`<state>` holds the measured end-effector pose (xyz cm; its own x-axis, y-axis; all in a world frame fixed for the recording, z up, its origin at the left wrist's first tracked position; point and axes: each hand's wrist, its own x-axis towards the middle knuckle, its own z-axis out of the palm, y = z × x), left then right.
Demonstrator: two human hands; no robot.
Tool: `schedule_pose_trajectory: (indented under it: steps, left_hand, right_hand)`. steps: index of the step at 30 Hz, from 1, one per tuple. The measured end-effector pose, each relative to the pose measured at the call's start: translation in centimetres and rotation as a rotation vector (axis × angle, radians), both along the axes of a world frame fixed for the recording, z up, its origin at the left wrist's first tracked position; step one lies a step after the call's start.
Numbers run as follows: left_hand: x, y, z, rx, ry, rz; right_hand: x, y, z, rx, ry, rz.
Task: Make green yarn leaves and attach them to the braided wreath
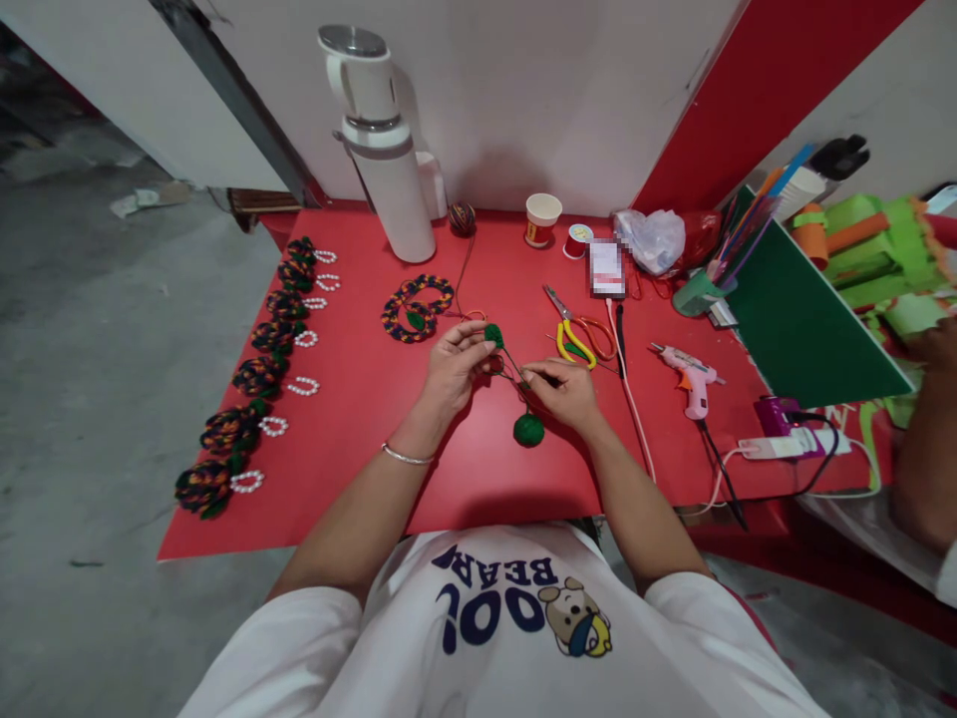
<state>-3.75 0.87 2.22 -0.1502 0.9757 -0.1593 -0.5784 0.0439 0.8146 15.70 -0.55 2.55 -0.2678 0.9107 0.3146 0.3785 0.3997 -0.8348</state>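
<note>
"Between the thumb and fingers of the left hand, what?"

"Closed in a tight pinch, holding a small green yarn piece near the tips."

"And in the right hand?"

"Closed to a narrow pinch too, gripping a thin dark length, slanting up to the green yarn piece. Can't tell whether hook or strand."

"And just below?"

"Look near the right fingertips: a green yarn ball on the red table. Notice, too, a silvery bangle on the left wrist."

"Farther out, past the left hand?"

"Find a coiled braid of dark, many-coloured yarn lying flat, then a multicoloured yarn ball near a white flask. Along the table's left edge, see a row of yarn bundles, with strings of white beads just beside."

"And past the right?"

"Nearest, come to yellow-handled pliers beside red-handled scissors, then a blurred white-faced device, with a thread spool and a paper cup to the left of it. Farther right, see a pink glue gun and a power strip; at the far edge, part of another person's arm"
</note>
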Motion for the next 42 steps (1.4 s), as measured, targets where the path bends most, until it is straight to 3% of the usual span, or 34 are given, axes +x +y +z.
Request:
schedule_pose_trajectory:
  steps: [16,31,36,40,42]
  left_hand:
    - [0.08,-0.07,-0.32,-0.005,0.012,-0.022]
    - [-0.25,-0.29,0.49,-0.151,-0.059,-0.079]
    - [-0.45,-0.45,0.57,0.000,0.074,-0.169]
    - [-0.38,-0.46,0.66,0.203,0.343,-0.072]
    - [-0.28,-0.54,0.67,0.213,0.391,-0.056]
  right_hand:
    - [-0.55,-0.44,0.36,-0.077,0.020,-0.036]
    - [-0.13,0.04,0.20,0.021,-0.007,-0.007]
    - [-0.07,0.05,0.12,0.011,0.011,-0.020]
    - [0.03,0.02,0.30,-0.010,0.039,0.001]
    - [0.06,-0.02,0.43,-0.015,0.045,0.005]
